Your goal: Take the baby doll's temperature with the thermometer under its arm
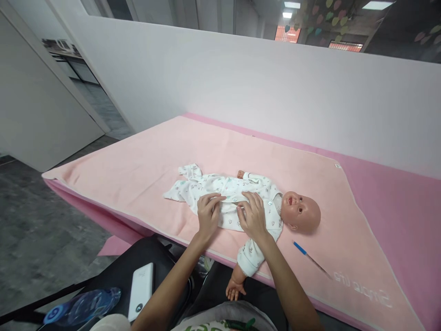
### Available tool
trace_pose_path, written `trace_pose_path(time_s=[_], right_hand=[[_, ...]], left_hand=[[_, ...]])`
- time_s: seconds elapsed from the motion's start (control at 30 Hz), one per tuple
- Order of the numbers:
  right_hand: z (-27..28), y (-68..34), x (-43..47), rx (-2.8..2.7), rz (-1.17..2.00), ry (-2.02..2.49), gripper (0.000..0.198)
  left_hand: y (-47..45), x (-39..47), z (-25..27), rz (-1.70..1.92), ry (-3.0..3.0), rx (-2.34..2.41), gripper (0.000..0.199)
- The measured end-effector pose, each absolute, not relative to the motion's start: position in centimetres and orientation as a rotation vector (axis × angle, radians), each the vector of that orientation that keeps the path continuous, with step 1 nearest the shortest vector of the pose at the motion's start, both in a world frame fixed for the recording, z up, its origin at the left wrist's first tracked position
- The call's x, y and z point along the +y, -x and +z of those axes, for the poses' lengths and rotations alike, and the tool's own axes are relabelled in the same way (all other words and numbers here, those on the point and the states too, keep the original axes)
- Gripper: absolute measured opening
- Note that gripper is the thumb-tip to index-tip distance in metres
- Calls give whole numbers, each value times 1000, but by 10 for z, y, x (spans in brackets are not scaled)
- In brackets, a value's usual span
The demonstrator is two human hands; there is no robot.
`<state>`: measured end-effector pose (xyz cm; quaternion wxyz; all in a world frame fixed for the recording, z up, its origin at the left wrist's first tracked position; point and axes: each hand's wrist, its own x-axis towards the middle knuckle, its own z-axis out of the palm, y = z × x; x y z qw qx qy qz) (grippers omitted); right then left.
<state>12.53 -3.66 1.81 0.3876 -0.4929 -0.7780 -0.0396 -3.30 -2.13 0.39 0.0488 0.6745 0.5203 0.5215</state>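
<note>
A baby doll lies on its back with its head to the right. It wears a white printed footed romper with a line of snap buttons down the front. My left hand is at the romper's lower front, its thumb and fingers closed on the edge of the cloth. Just to the right, my right hand pinches the front edge near the doll's belly. A small gap in the cloth shows between my hands. The doll's near arm hangs over the table edge beneath my right forearm.
Under the doll is a pink blanket on a table against a white wall. A blue-capped pen lies near the doll's head. On a black chair at lower left are a white power bank and a water bottle.
</note>
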Motion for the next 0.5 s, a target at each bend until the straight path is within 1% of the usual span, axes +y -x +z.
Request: trace_pose_path(time_s=[0.13, 0.33, 0.5], right_hand=[[16, -126, -38, -2022, -115, 1185, 14], [16, -124, -40, -2080, -207, 1255, 24], [13, -123, -41, -2084, -290, 1192, 15]], left_hand=[[32, -20, 3, 1619, -2062, 1693, 25], [28, -25, -1, 1678, -2157, 1695, 25], [17, -29, -2, 1537, -2351, 1528, 26]])
